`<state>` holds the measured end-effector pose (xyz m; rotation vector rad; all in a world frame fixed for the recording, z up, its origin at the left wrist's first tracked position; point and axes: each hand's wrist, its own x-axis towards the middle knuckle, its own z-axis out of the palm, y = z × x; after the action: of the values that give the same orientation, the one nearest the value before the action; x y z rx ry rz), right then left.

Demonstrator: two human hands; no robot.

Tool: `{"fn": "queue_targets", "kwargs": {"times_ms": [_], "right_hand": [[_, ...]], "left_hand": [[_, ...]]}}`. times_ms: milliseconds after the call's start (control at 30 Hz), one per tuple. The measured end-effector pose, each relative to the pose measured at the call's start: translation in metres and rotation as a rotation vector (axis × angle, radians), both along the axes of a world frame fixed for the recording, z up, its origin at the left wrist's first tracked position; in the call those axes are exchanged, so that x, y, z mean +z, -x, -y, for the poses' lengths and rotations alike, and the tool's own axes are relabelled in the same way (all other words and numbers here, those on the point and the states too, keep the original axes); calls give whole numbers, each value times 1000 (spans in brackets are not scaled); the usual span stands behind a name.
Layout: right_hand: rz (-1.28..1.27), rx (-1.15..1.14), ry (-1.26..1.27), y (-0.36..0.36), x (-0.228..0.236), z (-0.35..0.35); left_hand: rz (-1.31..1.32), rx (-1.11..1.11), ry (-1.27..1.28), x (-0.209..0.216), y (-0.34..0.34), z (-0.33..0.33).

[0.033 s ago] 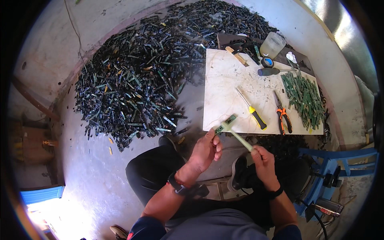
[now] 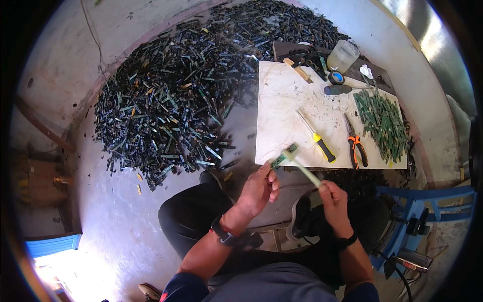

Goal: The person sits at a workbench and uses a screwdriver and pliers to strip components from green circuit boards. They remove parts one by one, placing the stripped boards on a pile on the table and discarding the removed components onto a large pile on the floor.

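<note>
My left hand [image 2: 258, 191] pinches the near end of a narrow green circuit board strip [image 2: 277, 161], held at the table's front edge. In my right hand [image 2: 333, 201] is the handle of a pale brush-like tool [image 2: 308, 175]. Its wide head lies across the strip towards the far end; bristles cannot be made out. On the white board [image 2: 282, 108] beyond lie a screwdriver [image 2: 323, 147] with a yellow and black handle and orange-handled pliers [image 2: 355, 146]. A pile of green strips [image 2: 385, 126] rests at the board's right side.
A large heap of dark strips [image 2: 166, 110] covers the floor at left and far back. A translucent tub [image 2: 343, 56], a roll of tape [image 2: 336, 77] and a dark-handled tool [image 2: 337, 90] stand at the board's back. A blue chair [image 2: 410, 221] is at right.
The tool's head has slid a little along the strip, away from my left fingers. My right hand has shifted slightly right and away from me. My left hand stays put.
</note>
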<state>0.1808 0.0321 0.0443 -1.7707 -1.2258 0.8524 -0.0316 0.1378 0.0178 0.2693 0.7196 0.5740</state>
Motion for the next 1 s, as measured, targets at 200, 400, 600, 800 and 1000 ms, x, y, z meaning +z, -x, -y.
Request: {"fn": "queue_targets", "kwargs": {"times_ms": [200, 400, 600, 800, 1000], "right_hand": [[10, -23, -85, 3, 5, 3], [-132, -169, -14, -6, 9, -5], [-30, -36, -38, -1, -2, 1], [-142, -38, 2, -1, 2, 5], [-70, 8, -27, 0, -6, 9]], "left_hand": [[-1, 5, 6, -2, -1, 1], [34, 12, 29, -3, 1, 2], [32, 6, 30, -1, -1, 1], [30, 1, 30, -1, 1, 1], [53, 1, 43, -3, 2, 1]]}}
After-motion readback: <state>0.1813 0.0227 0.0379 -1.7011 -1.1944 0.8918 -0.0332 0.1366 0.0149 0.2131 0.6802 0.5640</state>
